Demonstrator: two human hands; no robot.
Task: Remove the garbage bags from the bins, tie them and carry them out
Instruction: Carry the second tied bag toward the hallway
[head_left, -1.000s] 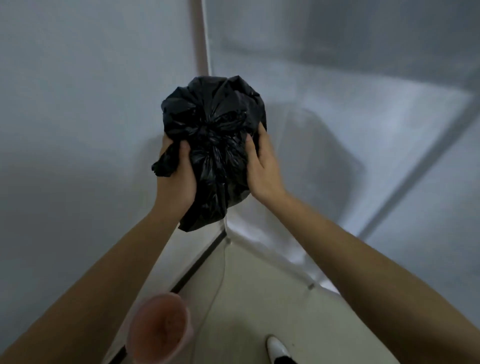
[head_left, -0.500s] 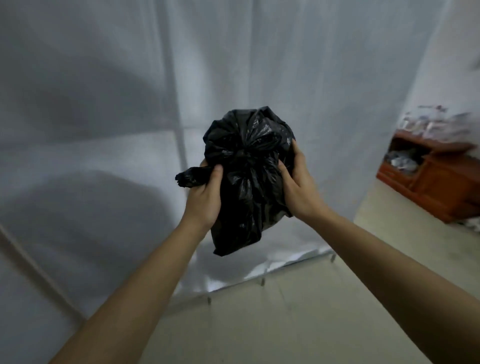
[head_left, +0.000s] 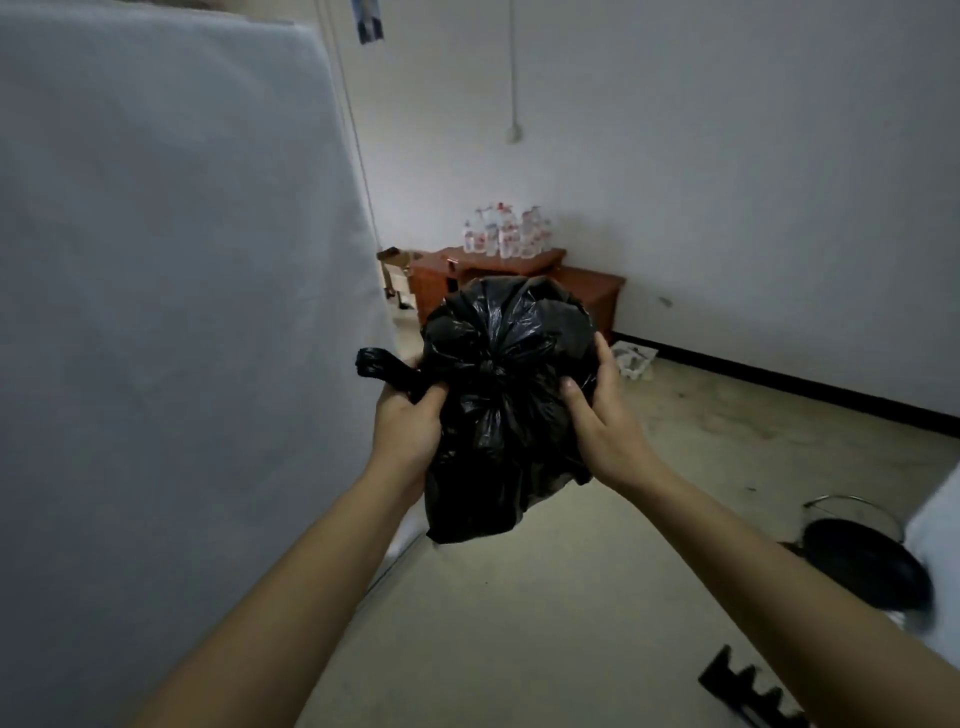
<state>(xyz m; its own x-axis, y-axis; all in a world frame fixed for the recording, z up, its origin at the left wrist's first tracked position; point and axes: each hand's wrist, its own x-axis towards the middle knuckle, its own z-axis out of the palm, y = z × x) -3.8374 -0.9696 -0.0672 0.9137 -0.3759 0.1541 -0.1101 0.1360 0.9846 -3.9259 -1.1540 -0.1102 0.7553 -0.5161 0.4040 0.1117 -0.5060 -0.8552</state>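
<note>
One crumpled, glossy black plastic garbage bag (head_left: 506, 410) is held up in the air at the middle of the view, clear of the floor. Its mouth is gathered into a puckered knot near the top, with creases fanning out from that point across the rounded upper bulge. A short twisted tail of the plastic sticks out to the left side, and the lower end of the bag hangs as a loose flap beneath the hands.

Both bare hands hold it from opposite sides. The left hand (head_left: 408, 423) has its grip clenched on the bag where the twisted tail meets the body, thumb pressed into the plastic. The right hand (head_left: 602, 421) is cupped against the bag's right side, its grip closed on the bag with the thumb on the front and the fingers wrapped round the far flank.

Behind the bag, a reddish-brown wooden cabinet (head_left: 592, 293) stands against the white wall (head_left: 727, 182), and a cluster of clear plastic bottles with red labels (head_left: 504, 236) sits on top of it. A large pale grey fabric panel (head_left: 171, 312) fills the left side. On the beige floor (head_left: 545, 623) to the right lies a round black pan-like object (head_left: 865, 566), near the right forearm.
</note>
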